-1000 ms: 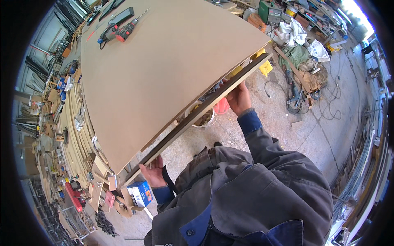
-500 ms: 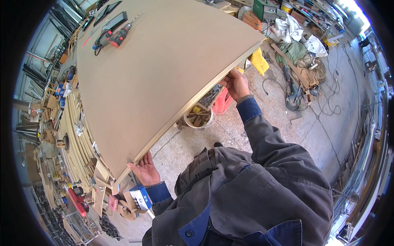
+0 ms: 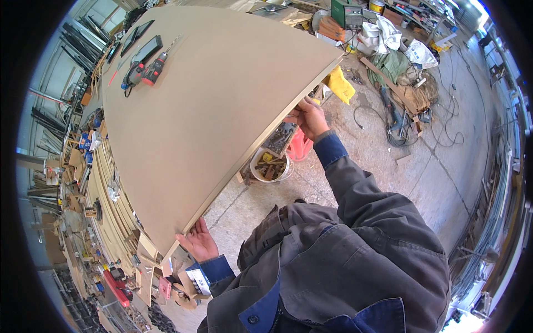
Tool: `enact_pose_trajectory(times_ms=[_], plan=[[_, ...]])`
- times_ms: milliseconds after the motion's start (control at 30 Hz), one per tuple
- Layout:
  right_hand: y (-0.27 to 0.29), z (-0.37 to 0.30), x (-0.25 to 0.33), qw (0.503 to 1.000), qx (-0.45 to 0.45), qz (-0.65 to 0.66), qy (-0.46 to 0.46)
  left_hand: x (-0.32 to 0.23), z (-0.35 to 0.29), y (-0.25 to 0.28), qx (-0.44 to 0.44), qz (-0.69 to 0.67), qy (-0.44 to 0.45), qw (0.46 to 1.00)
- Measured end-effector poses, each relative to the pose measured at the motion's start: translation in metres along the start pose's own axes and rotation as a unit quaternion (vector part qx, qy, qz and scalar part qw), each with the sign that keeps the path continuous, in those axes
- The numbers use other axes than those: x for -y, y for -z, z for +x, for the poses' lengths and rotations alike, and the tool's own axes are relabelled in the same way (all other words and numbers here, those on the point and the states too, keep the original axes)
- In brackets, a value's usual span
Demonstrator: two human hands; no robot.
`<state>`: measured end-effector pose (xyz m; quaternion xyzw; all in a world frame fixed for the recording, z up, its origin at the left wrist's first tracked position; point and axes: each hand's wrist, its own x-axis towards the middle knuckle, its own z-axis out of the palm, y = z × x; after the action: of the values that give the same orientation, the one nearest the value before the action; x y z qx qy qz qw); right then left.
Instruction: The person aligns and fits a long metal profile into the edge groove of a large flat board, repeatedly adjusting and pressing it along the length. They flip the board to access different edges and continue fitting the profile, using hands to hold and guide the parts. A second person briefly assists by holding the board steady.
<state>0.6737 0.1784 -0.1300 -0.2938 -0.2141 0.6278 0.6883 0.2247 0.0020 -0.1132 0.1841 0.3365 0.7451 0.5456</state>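
Observation:
A large flat tan board [image 3: 194,100] with a pale edge strip stretches out in front of me. My left hand [image 3: 199,242] holds its near corner, thumb at the top edge and fingers against the side. Farther along the same edge, my right hand [image 3: 312,119] grips from below, with its fingertips partly hidden under the board. On the board's far left part lie a red and black cordless drill [image 3: 155,69], a second blue and black power tool [image 3: 132,77] and a dark flat tablet-like thing [image 3: 147,50].
Below the board's edge stand a white bucket [image 3: 287,173] of scraps and a red plastic thing [image 3: 300,146]. An angle grinder [image 3: 395,117], cables and sacks [image 3: 380,34] lie on the floor to the right. Long wooden strips [image 3: 115,191] and boxes crowd the left.
The whole view has shifted slightly, and more of the board's far edge shows. Both hands keep their hold in about the same places on the edge.

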Motion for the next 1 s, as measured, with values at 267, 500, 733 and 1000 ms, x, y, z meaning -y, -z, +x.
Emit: enact_pose_trajectory(times_ms=[267, 500, 733, 1000], plan=[[-0.008, -0.006, 0.006, 1.000, -0.005, -0.013, -0.008, -0.002, 0.000, 0.005, -0.003, -0.034, 0.013, 0.999], [0.002, 0.002, 0.005, 0.999, 0.018, -0.041, -0.006, 0.000, 0.003, 0.008, -0.032, -0.016, 0.004, 0.999], [0.047, 0.020, -0.006, 0.996, 0.079, -0.009, -0.031, 0.006, 0.003, 0.005, -0.064, 0.004, -0.004, 0.998], [0.072, 0.032, -0.011, 0.995, 0.087, -0.010, -0.054, 0.008, -0.003, -0.002, -0.051, 0.010, -0.011, 0.999]])
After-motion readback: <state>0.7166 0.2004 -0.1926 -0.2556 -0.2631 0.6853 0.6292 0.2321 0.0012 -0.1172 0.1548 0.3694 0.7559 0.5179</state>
